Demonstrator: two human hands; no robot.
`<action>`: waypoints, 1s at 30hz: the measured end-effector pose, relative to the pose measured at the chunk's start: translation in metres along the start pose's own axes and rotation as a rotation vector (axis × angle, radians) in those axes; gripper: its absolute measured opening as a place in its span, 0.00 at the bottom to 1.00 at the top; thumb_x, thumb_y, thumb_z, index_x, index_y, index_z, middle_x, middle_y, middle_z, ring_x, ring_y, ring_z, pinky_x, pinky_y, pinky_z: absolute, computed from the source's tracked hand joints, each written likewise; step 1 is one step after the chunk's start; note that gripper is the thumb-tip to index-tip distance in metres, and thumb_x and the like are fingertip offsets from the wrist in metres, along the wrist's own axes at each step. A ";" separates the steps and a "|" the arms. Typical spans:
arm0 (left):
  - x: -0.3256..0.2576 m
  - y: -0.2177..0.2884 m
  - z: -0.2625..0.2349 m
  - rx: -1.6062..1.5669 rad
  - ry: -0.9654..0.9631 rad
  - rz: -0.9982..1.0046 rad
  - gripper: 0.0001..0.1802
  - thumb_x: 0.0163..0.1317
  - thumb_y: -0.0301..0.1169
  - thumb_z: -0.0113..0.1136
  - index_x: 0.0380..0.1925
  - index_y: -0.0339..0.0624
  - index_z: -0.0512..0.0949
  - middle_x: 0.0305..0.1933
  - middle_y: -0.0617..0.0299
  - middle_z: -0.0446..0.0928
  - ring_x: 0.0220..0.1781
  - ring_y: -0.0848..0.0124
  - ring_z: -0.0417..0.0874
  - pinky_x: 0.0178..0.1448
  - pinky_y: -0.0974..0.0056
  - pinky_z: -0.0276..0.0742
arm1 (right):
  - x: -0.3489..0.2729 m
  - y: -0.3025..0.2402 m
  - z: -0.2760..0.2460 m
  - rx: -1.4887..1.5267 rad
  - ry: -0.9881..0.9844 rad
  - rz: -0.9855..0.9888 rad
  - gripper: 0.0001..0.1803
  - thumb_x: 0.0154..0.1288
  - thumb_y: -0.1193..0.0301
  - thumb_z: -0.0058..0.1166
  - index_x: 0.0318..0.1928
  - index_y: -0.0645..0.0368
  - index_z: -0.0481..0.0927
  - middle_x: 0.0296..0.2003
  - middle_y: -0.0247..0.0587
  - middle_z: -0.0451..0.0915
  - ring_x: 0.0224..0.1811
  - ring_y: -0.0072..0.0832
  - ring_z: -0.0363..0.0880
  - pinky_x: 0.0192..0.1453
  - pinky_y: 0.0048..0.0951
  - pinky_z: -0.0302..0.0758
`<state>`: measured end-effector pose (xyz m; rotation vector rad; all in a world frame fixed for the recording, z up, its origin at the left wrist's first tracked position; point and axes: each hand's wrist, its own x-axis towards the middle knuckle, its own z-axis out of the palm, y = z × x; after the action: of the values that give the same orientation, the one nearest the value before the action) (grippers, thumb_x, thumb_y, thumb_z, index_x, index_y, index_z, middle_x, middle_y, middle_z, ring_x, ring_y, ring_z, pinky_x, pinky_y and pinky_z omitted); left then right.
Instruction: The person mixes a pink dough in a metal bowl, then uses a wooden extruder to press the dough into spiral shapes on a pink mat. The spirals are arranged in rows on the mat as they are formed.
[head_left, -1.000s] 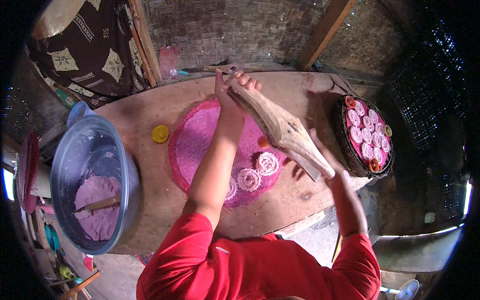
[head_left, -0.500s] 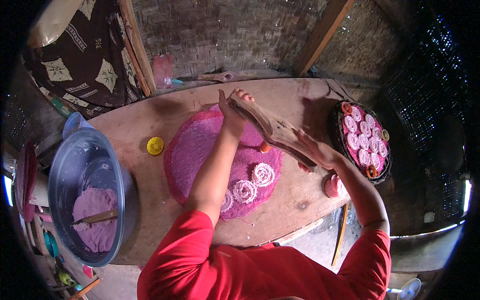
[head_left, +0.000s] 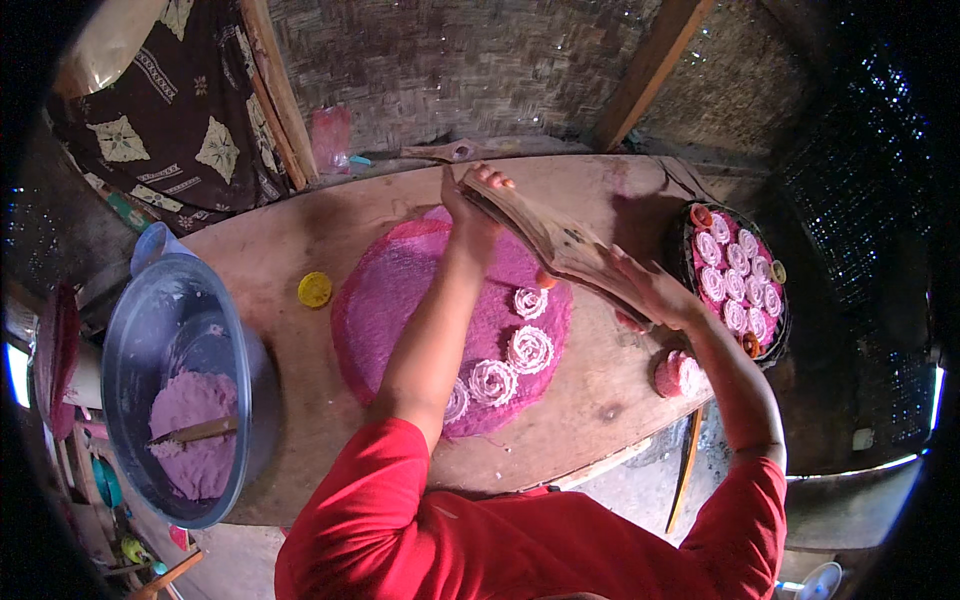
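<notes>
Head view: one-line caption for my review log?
Both hands, left hand and right hand, hold a wooden press above a pink round mat.

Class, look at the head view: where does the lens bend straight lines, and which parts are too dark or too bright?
Head view: the table edge and roof beam bow toward the black rim; the right side past the tray is deep shadow; daylight glares at the lower edges.
</notes>
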<state>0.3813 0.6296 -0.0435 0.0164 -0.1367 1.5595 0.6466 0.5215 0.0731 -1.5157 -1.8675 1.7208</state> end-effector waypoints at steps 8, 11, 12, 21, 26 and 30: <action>-0.008 -0.006 -0.013 -0.081 -0.048 -0.065 0.32 0.65 0.63 0.33 0.24 0.48 0.71 0.18 0.67 0.68 0.22 0.67 0.69 0.38 0.57 0.68 | -0.013 -0.005 0.004 0.043 0.102 0.050 0.31 0.72 0.41 0.36 0.49 0.56 0.77 0.14 0.32 0.70 0.10 0.20 0.66 0.12 0.25 0.60; 0.005 -0.006 -0.013 -0.083 -0.062 -0.043 0.31 0.65 0.63 0.35 0.24 0.48 0.71 0.18 0.68 0.67 0.22 0.68 0.69 0.38 0.57 0.68 | -0.005 -0.005 0.001 -0.032 0.158 0.015 0.30 0.73 0.43 0.38 0.54 0.55 0.76 0.17 0.30 0.71 0.11 0.19 0.65 0.11 0.23 0.58; 0.008 -0.003 -0.012 -0.044 -0.080 -0.027 0.30 0.66 0.62 0.35 0.25 0.49 0.70 0.19 0.69 0.67 0.22 0.70 0.68 0.38 0.58 0.67 | 0.000 -0.004 0.001 0.043 0.086 -0.010 0.30 0.73 0.43 0.38 0.53 0.56 0.76 0.18 0.31 0.72 0.11 0.18 0.66 0.11 0.23 0.58; -0.016 0.027 -0.029 0.043 -0.146 0.025 0.19 0.67 0.53 0.46 0.25 0.53 0.68 0.18 0.76 0.66 0.20 0.77 0.67 0.35 0.67 0.66 | 0.026 0.021 0.008 0.105 -0.223 0.053 0.41 0.69 0.35 0.29 0.52 0.61 0.76 0.24 0.43 0.79 0.18 0.28 0.75 0.21 0.28 0.71; -0.019 0.032 -0.040 -0.060 -0.219 0.004 0.17 0.66 0.50 0.50 0.25 0.53 0.69 0.17 0.76 0.67 0.18 0.79 0.67 0.32 0.70 0.66 | 0.057 0.053 0.026 0.831 -0.265 0.123 0.44 0.66 0.32 0.30 0.56 0.61 0.73 0.39 0.53 0.81 0.32 0.37 0.82 0.37 0.33 0.80; -0.017 0.032 -0.045 -0.114 -0.260 0.007 0.16 0.65 0.48 0.52 0.26 0.51 0.69 0.17 0.76 0.68 0.19 0.79 0.69 0.33 0.70 0.67 | 0.091 0.085 0.057 1.060 -0.448 -0.129 0.36 0.69 0.40 0.38 0.58 0.58 0.72 0.47 0.49 0.80 0.38 0.35 0.81 0.36 0.32 0.79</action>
<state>0.3530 0.6171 -0.0923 0.1290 -0.4303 1.5499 0.6096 0.5368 -0.0581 -0.6040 -0.7863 2.4766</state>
